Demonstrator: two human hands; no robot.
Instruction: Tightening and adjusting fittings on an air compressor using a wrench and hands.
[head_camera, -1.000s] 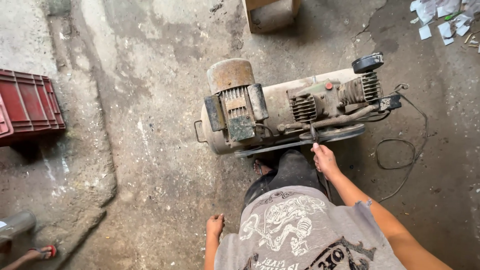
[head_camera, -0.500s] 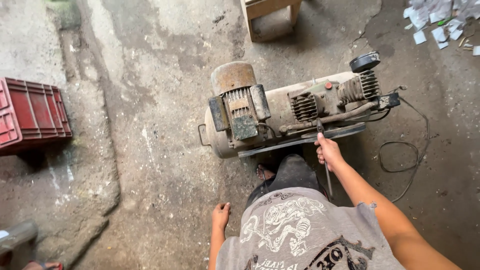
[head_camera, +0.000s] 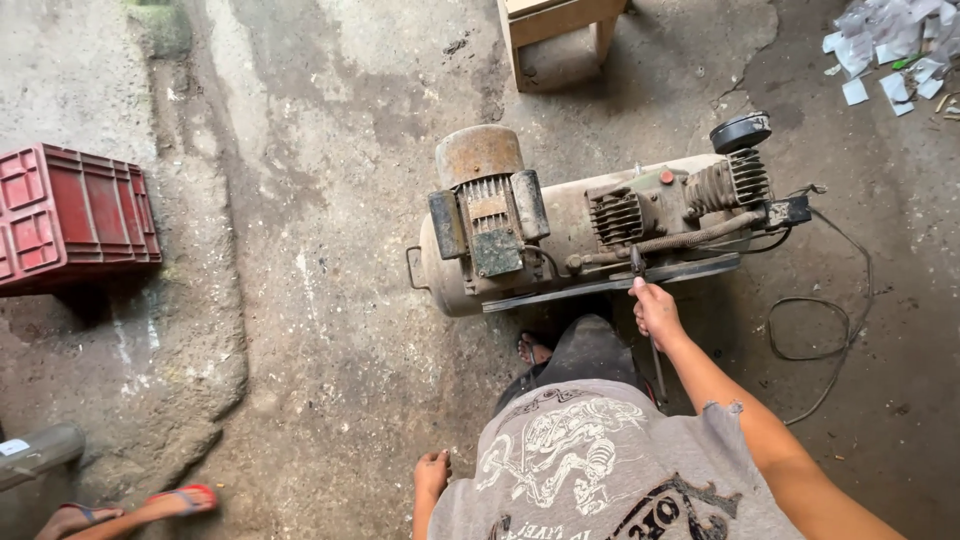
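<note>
Compressor (head_camera: 590, 225) ahead of right hand (head_camera: 656, 312) | grip closed on tool (head_camera: 640, 270) | left hand (head_camera: 432, 475) hangs loose, empty

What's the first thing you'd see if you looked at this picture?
A big rusty air compressor lies on the concrete floor in the middle. The right hand holds a slim dark tool against its front, while the left hand hangs low. A red crate sits far left.

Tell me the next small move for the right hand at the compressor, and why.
Probably steady the pliers and squeeze. The right hand holds them with the tips at the braided hose on the compressor, just above the metal rail. The left hand hangs free by the hip.
</note>
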